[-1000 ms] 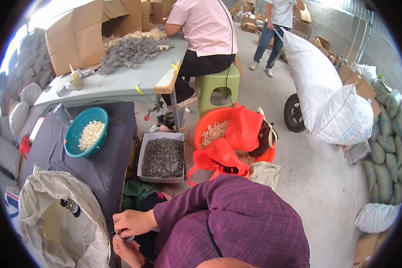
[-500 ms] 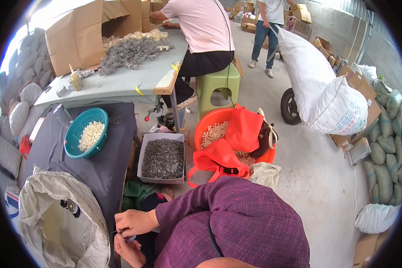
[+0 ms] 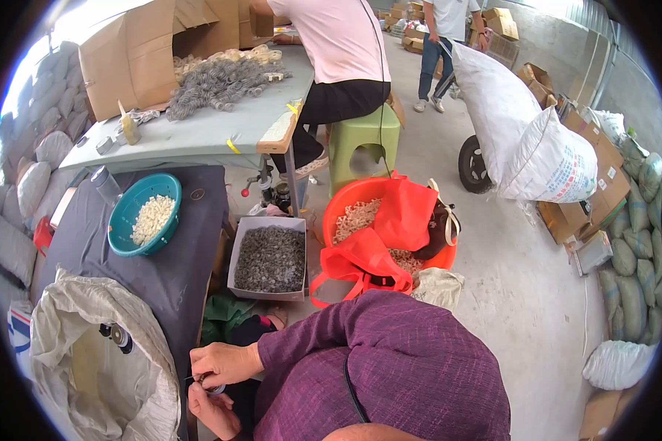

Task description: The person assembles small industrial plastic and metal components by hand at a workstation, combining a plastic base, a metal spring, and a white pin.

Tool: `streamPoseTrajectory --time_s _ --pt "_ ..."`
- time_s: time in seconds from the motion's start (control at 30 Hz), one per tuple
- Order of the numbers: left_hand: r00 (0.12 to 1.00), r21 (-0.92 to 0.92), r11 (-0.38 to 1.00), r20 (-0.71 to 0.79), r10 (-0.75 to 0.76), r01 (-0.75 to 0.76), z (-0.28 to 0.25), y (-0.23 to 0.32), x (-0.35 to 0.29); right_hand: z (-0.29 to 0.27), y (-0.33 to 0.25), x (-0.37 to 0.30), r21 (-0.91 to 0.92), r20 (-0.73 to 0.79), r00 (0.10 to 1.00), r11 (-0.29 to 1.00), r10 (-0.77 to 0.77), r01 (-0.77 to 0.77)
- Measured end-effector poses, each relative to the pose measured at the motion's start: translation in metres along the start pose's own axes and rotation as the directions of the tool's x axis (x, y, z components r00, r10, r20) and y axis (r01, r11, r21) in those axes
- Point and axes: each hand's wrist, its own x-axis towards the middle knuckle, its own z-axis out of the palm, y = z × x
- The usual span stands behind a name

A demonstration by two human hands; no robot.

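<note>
Both of my hands are close together at the lower left, beside the dark cloth-covered table edge. My right hand [image 3: 224, 364], its arm in a purple sleeve, is closed with fingers pinched downward. Just below, my left hand [image 3: 213, 413] has its fingers curled around a small round piece [image 3: 216, 390], mostly hidden. A thin dark tip pokes out left of the fingers; what it belongs to is unclear. Nearest to the hands is an open whitish woven sack [image 3: 51, 331], with a few dark round pieces [image 3: 116, 337] inside.
A teal basin [image 3: 118, 245] of cream pieces stands on the dark-covered table [image 3: 162, 287]. Beside it are a box [image 3: 268, 292] of grey pieces and an orange tub [image 3: 446, 259] with red bags. Beyond, a person sits on a green stool [image 3: 362, 140]; another handles large white sacks [image 3: 504, 110].
My hands stay nearly in place. The seated person has leaned to the right. At the back, the standing person has stepped, and the sack load has shifted a little left and up.
</note>
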Motion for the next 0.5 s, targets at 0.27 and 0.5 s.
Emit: streamPoseTrajectory --time_s 0.27,0.5 --pt "0.999 0.015 1.0 -0.034 0.008 -0.008 -0.014 -0.006 -0.004 0.01 0.003 -0.001 0.053 0.004 1.0 0.999 -0.013 0.012" --pt "0.999 -0.019 1.0 -0.048 0.016 -0.017 -0.013 -0.004 -0.004 0.011 0.004 0.001 0.023 0.01 1.0 1.0 -0.02 0.02"
